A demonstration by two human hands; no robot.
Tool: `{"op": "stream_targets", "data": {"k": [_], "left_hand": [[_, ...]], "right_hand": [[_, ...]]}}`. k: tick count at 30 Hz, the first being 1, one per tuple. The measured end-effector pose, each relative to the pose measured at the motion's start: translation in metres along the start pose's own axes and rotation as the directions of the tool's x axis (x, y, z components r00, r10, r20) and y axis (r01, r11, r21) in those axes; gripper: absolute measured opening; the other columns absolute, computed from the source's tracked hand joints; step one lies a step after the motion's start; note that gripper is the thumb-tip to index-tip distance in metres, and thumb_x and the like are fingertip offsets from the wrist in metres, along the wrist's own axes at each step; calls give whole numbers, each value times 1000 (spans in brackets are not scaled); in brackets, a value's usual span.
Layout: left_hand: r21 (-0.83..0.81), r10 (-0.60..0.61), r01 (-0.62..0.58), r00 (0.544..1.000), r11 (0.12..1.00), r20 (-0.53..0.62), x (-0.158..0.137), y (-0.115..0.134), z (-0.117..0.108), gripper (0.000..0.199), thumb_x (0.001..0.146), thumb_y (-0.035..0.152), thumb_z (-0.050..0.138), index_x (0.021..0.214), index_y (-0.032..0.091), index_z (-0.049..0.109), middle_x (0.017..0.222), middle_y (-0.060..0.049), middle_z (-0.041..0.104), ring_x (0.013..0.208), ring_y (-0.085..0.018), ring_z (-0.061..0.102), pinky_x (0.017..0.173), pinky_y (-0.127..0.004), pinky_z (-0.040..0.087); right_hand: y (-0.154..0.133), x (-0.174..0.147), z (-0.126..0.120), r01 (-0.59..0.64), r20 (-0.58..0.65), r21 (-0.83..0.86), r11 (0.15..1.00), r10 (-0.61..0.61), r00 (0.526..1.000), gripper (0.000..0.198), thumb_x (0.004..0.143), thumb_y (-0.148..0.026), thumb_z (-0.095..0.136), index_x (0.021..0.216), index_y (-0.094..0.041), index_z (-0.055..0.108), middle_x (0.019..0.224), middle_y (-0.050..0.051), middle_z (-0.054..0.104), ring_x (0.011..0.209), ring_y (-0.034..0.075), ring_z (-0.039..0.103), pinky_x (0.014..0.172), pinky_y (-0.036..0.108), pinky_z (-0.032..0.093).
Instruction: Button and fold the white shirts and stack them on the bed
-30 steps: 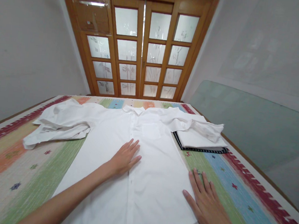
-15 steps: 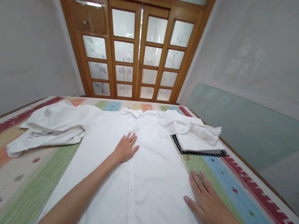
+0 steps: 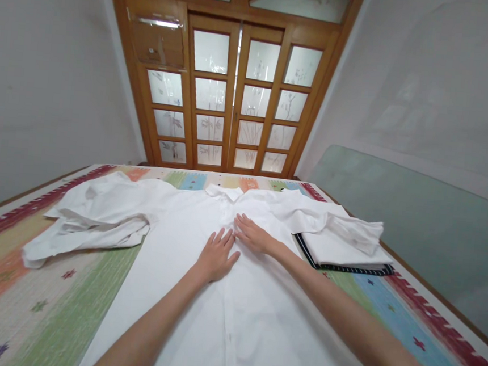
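Observation:
A white button-up shirt [image 3: 175, 291] lies spread front side up, its collar [image 3: 224, 192] at the far end and its sleeves out to both sides. My left hand [image 3: 217, 256] rests flat on the upper chest, left of the button line, with fingers apart. Beside it, my right hand [image 3: 254, 234] lies on the chest just below the collar, fingers stretched out and close to the left fingertips. Neither hand grips the fabric. The left sleeve [image 3: 89, 238] is crumpled and bent; the right sleeve [image 3: 346, 227] reaches over a folded stack.
Under the shirt is a colourful striped cover [image 3: 103, 273] with star motifs. A folded white-and-black cloth stack [image 3: 348, 260] lies at the right. Wooden doors [image 3: 235, 91] with glass panes stand behind the far edge. A pale green panel [image 3: 415, 221] lines the right wall.
My right hand has moved from the shirt's lower right edge up and left onto the chest, beside my left hand. The left hand stays on the chest. The view has shifted slightly.

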State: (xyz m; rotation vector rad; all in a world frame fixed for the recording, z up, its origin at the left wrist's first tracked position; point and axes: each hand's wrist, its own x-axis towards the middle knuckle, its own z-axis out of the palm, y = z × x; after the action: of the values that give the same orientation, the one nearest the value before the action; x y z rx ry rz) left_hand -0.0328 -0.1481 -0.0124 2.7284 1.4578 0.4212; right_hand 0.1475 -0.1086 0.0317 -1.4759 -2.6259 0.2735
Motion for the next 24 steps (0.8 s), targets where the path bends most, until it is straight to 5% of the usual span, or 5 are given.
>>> {"op": "stream_targets", "data": {"k": [7,16,24], "left_hand": [[-17,-6,7,1000,1000,10,0,-3,5,63,97,50,26,148,15,35,155,-11,34,146,-30,22,117,-52,22],[-46,-21,21,1000,999,6,0,-2,6,64,97,52,26,150,19,32,157,-8,30,147,-30,19,118,-54,21],[-70,-42,43,999,997,14,-1,0,4,65,97,54,25,150,18,32,158,-6,28,147,-29,17,120,-52,19]], "right_hand": [[12,82,22,-137,8,-92,986,138,990,62,102,-41,18,152,-4,23,159,16,16,148,27,12,118,43,14],[15,119,23,-241,-12,-75,968,240,971,60,101,-42,14,154,-15,20,161,8,16,146,32,18,116,49,12],[17,142,25,-315,-47,-36,948,313,949,60,100,-39,14,153,-11,21,160,10,19,146,31,12,115,52,4]]}}
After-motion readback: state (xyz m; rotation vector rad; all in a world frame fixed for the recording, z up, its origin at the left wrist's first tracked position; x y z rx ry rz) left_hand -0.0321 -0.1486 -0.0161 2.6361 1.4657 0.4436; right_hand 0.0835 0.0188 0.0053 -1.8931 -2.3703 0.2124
